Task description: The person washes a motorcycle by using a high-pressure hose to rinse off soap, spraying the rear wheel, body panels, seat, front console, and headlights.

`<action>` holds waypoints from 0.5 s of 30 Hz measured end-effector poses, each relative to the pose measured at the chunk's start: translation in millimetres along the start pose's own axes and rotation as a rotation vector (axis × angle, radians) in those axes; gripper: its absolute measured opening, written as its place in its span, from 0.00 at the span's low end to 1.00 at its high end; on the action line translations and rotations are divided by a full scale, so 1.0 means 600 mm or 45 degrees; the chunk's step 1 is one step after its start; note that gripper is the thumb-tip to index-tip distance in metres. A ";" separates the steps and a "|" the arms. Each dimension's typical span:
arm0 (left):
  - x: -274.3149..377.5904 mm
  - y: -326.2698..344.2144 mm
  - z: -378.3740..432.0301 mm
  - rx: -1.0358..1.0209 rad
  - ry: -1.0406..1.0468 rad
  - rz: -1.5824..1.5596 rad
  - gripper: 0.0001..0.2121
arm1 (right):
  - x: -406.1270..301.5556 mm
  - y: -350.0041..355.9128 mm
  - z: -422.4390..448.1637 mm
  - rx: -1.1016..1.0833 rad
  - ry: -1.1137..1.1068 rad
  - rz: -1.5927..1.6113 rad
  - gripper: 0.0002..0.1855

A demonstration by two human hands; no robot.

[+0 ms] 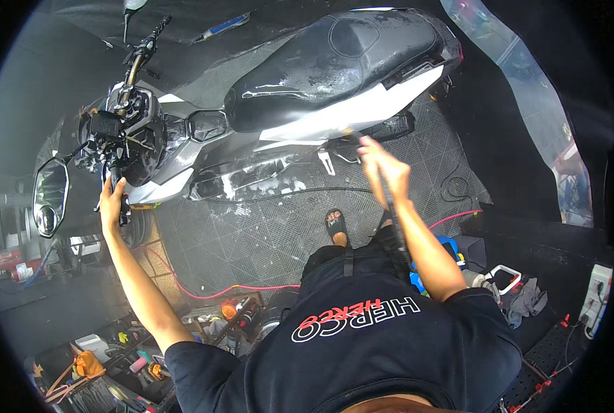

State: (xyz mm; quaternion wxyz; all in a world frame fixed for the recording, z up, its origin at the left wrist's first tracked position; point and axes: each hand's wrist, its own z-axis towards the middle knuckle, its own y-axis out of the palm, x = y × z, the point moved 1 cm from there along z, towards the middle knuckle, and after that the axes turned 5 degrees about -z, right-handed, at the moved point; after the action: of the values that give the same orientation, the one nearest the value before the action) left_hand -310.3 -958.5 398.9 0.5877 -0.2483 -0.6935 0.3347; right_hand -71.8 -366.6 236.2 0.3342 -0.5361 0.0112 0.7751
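Observation:
A wet scooter (203, 124) with white and grey panels stands across the view, its black seat (296, 77) streaked with foam and water. My left hand (112, 199) is wrapped around the near handlebar grip (115, 173), beside the brake lever. In my right hand (387, 168), blurred by motion, is a black spray lance (392, 206). Its tip (349, 132) is close to the white rear side panel (389, 98), where a hazy whitish patch shows, apparently spray. White foam clings to the footboard (245, 178).
A dark tiled grating mat (265, 227) covers the floor. A pink hose (208, 295) and a black cable (307, 189) cross it. Several tools and bottles crowd the rack (224, 325) behind me. The near mirror (51, 196) juts out left. A power strip (596, 294) is at right.

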 end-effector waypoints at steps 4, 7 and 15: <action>-0.032 -0.002 0.024 0.089 0.103 -0.050 0.28 | 0.047 -0.016 -0.021 -0.046 -0.011 0.230 0.08; -0.045 -0.004 0.017 0.023 0.034 -0.101 0.27 | 0.028 -0.016 -0.029 -0.119 -0.106 -0.099 0.12; -0.021 0.012 -0.004 0.108 -0.080 -0.274 0.23 | 0.052 -0.263 0.054 0.359 0.260 -0.115 0.12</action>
State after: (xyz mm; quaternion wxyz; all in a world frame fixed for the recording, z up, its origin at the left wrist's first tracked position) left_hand -305.8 -962.6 385.1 0.6081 -0.1368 -0.7195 0.3065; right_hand -21.2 -216.2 277.4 0.4375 -0.5599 0.1295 0.6916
